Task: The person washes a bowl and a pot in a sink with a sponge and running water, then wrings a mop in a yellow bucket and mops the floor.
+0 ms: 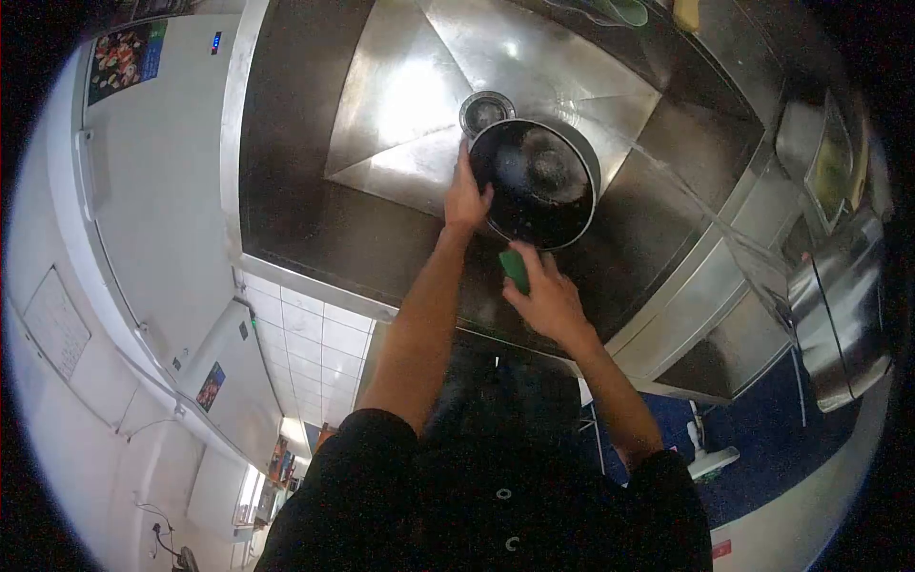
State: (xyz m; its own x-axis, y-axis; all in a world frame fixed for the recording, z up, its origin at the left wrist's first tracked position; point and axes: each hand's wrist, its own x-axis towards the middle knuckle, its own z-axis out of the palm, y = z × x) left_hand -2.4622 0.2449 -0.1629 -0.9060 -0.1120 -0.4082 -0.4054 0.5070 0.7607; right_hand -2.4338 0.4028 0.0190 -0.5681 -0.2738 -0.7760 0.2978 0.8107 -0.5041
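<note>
Tilted up over the metal sink basin [400,181], a round black pan [534,186] shows its dark, worn inside. My left hand [465,198] grips its left rim, thumb over the edge. Just below the pan's lower rim, my right hand [548,296] is closed around a green sponge [515,271], fingertips close to the rim. The round drain [486,114] lies behind the pan's upper left edge and is partly covered by it.
A shiny metal container [839,305] stands at the right, below a tray [831,172]. A green item [624,10] and a yellow item [686,13] lie at the top edge. White cabinet fronts [162,172] line the left side.
</note>
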